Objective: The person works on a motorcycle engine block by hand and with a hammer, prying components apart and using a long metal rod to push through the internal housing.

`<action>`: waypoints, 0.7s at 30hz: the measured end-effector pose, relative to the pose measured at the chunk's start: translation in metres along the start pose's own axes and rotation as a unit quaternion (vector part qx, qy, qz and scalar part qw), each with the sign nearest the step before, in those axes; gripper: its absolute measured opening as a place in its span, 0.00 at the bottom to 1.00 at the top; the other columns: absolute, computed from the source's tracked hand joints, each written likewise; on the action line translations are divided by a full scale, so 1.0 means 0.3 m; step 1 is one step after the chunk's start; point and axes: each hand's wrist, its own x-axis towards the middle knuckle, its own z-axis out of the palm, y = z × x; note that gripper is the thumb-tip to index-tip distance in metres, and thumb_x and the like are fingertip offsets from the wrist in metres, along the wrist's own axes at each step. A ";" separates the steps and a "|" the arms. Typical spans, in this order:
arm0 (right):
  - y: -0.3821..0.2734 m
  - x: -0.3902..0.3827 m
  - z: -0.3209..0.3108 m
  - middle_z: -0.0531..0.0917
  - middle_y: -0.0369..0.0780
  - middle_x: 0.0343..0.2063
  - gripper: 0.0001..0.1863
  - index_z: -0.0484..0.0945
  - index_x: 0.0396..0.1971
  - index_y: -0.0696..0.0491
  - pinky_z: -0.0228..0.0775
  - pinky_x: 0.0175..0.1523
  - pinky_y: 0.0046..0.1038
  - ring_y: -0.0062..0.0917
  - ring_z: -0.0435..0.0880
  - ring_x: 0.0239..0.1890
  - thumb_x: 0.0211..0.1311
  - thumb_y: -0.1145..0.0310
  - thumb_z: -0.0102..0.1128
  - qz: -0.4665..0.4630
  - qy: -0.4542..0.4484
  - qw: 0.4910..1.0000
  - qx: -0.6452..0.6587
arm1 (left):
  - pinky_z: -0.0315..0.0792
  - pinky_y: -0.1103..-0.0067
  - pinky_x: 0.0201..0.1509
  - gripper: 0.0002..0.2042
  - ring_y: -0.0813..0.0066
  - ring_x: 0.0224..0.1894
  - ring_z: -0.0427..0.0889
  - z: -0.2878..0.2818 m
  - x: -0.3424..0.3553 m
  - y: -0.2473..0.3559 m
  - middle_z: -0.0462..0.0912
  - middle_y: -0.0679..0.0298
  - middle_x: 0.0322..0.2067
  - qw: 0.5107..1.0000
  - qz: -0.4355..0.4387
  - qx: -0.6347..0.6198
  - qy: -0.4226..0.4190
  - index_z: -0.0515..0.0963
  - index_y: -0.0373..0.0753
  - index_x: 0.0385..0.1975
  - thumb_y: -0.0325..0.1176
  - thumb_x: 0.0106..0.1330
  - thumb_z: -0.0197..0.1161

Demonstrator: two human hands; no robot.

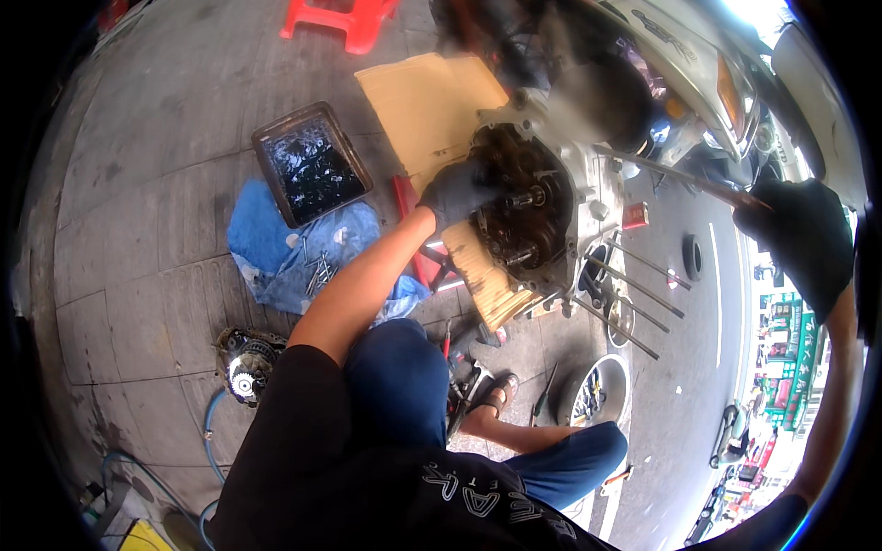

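My left hand [457, 191], in a dark glove, rests on the left edge of an opened motorcycle engine case [533, 216], its fingers against the oily gears inside. Whether it grips a part there is unclear. My right hand [801, 241], also gloved, is out at the right and closed on the end of a long thin metal rod [675, 174] that runs back toward the engine. Several long studs [634, 285] stick out of the engine's right side. The motorcycle body [680, 64] stands above it.
A square tray of dark oil [312, 163] sits on blue cloth [294, 253] with loose bolts. Cardboard [427, 106] lies under the engine. A removed round engine part [246, 365] and a blue hose [213, 432] are at the left, a red stool [344, 18] behind.
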 end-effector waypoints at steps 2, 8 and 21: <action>0.022 0.028 -0.006 0.79 0.41 0.14 0.13 0.82 0.24 0.57 0.73 0.27 0.26 0.23 0.78 0.14 0.60 0.63 0.59 0.077 -0.045 0.994 0.068 | 0.71 0.72 0.54 0.28 0.60 0.48 0.80 0.012 -0.006 0.001 0.82 0.53 0.46 1.000 0.006 -0.005 0.012 0.73 0.37 0.54 0.46 0.56 0.66; 0.044 0.030 -0.008 0.82 0.41 0.21 0.11 0.84 0.32 0.57 0.73 0.24 0.22 0.21 0.79 0.17 0.59 0.65 0.62 0.157 -0.078 0.972 0.154 | 0.70 0.70 0.55 0.31 0.55 0.51 0.78 0.023 0.027 -0.040 0.80 0.50 0.47 0.999 0.039 0.006 0.017 0.71 0.39 0.55 0.54 0.56 0.63; 0.048 0.030 0.053 0.77 0.37 0.14 0.12 0.83 0.33 0.59 0.70 0.25 0.23 0.18 0.76 0.15 0.62 0.64 0.60 0.144 -0.084 0.971 0.171 | 0.68 0.70 0.58 0.35 0.57 0.56 0.75 -0.009 0.017 -0.017 0.77 0.49 0.52 0.999 -0.003 0.029 -0.030 0.62 0.40 0.63 0.53 0.60 0.62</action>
